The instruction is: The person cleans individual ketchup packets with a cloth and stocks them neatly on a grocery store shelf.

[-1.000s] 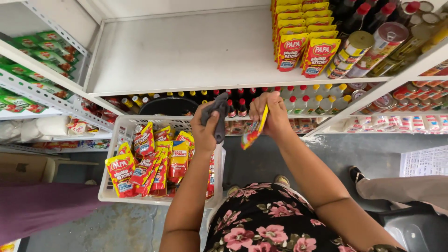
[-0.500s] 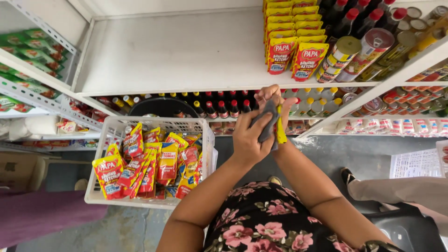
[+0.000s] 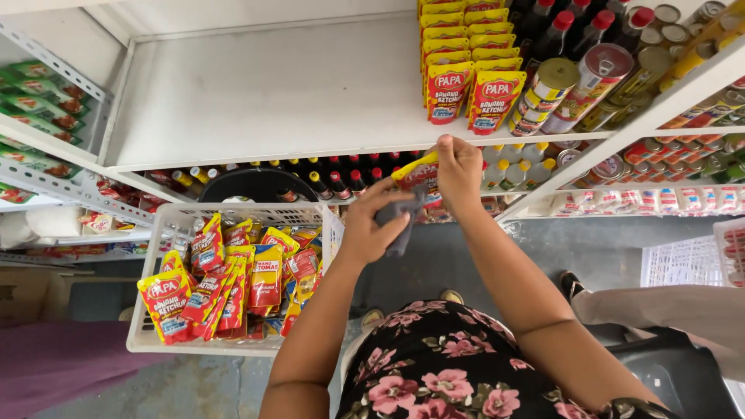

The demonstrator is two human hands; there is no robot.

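Green packets [image 3: 35, 116] fill the wire racks at the far left edge, and below them a white plastic basket [image 3: 151, 337] sits tipped toward the camera, packed with red and yellow sauce pouches [image 3: 233, 283] that lean against one another in loose rows. Behind the basket, a row of dark bottles [image 3: 326, 180] with red and yellow caps lines the lower shelf, next to a round black tub [image 3: 252, 185]. Above them stretches a bare white shelf board [image 3: 264, 93]. Just right of the basket, the left hand [image 3: 372, 225] is curled around a grey cloth [image 3: 400, 221], fingers closed on it, with the cloth pressed up against the lower part of a single pouch. That red and yellow pouch [image 3: 415, 172] is held in the air in front of the shelf edge, above the bottles, pinched at its upper right end by the right hand [image 3: 459, 172], whose fingers are folded firmly over it. On the upper shelf behind the right hand stand stacked pouches of the same kind [image 3: 473, 93], then cans [image 3: 578, 89] and dark bottles with red caps [image 3: 590, 27]. Further right, sloping shelves hold more cans and small packets [image 3: 675, 198], and another person's pale trouser leg [image 3: 675, 310] and dark shoe show at the lower right.
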